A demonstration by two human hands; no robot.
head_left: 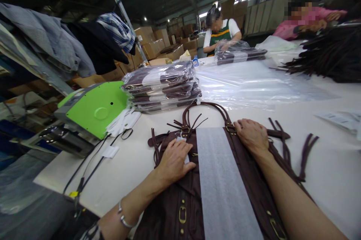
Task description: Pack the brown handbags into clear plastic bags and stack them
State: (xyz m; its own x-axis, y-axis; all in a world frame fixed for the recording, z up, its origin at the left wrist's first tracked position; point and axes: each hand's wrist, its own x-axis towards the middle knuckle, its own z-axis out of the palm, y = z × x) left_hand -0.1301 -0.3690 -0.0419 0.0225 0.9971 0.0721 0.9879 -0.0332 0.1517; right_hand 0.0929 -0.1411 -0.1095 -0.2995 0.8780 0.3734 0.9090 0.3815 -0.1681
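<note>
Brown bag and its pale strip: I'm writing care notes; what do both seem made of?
Brown bag: leather or imitation leather, soft sheen, with folds and creases; I can't tell which. Pale strip: probably paper or nonwoven, matte, with fine mottling.

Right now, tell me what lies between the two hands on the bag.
The head view shows a pale strip lying on the brown bag between the left hand and right hand.

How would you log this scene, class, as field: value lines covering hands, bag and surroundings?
left hand: palm down on bag
right hand: on bag's upper right, by a handle end
bag: dark brown, lying on table
paper strip: down bag's middle
stack: plastic-wrapped, beyond bag
machine: green, left of stack
co-workers: two, across table
</note>
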